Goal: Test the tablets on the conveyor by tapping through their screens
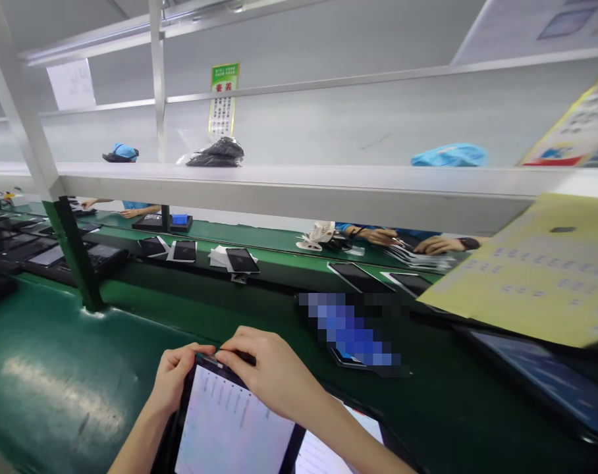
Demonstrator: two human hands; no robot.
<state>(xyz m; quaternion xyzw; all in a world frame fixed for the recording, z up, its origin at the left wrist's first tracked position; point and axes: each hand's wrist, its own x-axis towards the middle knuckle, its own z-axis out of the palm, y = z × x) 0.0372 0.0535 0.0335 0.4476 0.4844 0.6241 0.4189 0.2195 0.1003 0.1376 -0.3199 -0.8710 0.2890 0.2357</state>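
Tablet (232, 421) pinched at top edge between left hand (176, 376) and right hand (269, 372), Chinese-lettered sign (223, 99) overhead

Tablet (230, 421) cut off by frame bottom; top rim under right hand (272, 372); pixelated item (351, 329) unidentifiable.

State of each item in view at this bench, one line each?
lit tablet, screen on, held tilted up
left hand, pinching tablet's top edge
right hand, pinching tablet's top edge
dark tablet, screen dark, lying on the belt ledge
yellow sheet, slanted over the belt
black bag, bunched on the shelf
blue cloth, crumpled on the shelf
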